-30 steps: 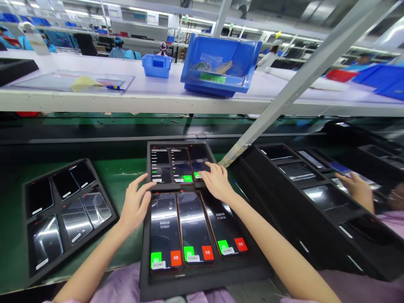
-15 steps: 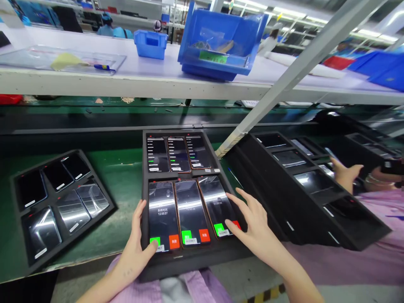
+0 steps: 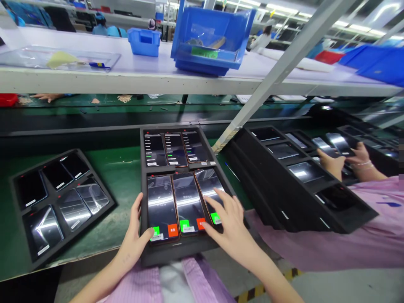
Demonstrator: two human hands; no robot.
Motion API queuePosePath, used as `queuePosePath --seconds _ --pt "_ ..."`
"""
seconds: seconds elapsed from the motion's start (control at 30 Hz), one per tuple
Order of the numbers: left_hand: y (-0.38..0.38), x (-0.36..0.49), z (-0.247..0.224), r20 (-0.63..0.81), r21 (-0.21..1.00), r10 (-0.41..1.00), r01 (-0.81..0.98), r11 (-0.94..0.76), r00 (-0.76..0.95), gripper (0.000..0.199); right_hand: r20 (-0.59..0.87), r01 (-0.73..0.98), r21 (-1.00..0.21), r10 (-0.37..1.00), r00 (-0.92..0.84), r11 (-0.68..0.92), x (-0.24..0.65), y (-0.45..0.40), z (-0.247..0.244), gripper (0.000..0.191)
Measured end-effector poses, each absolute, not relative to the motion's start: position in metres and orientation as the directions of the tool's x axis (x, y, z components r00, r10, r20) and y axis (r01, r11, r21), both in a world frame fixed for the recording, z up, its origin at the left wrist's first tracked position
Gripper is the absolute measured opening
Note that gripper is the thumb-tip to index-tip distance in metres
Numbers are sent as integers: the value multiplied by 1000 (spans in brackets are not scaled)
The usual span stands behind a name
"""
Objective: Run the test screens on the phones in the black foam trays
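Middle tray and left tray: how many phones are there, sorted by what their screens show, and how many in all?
Phones showing text lists, middle tray: 3
Phones showing a green square, middle tray: 3
Phones with dark screens, left tray: 6
Total: 12
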State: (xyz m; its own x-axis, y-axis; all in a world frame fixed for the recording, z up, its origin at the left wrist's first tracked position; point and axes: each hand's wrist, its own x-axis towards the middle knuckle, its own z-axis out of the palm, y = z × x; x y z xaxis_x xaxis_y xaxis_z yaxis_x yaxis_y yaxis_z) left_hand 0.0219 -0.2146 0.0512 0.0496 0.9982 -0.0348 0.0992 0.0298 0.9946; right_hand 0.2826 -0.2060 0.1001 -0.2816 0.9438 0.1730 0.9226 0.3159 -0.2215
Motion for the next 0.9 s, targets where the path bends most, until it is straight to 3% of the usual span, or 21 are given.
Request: queuePosePath --seconds 0.13,0.23,0.37,0.63,0.9 --pt "-213 22 50 -66 995 998 73 66 -5 67 56 828 -274 867 -495 490 255 -208 113 25" --pt "-206 18 52 -48 995 998 82 51 -40 61 -21 776 -303 810 -586 553 250 -205 122 28" --pt "-182 8 55 1 989 999 151 7 -55 48 14 755 -297 794 -608 584 261 -195 129 29" --pt "-130 3 53 135 947 987 304 -103 -86 44 121 809 -251 847 -518 531 281 -164 130 32" --pt "-124 11 51 86 959 996 273 -76 -23 47 170 868 -249 902 -398 430 298 -149 118 35"
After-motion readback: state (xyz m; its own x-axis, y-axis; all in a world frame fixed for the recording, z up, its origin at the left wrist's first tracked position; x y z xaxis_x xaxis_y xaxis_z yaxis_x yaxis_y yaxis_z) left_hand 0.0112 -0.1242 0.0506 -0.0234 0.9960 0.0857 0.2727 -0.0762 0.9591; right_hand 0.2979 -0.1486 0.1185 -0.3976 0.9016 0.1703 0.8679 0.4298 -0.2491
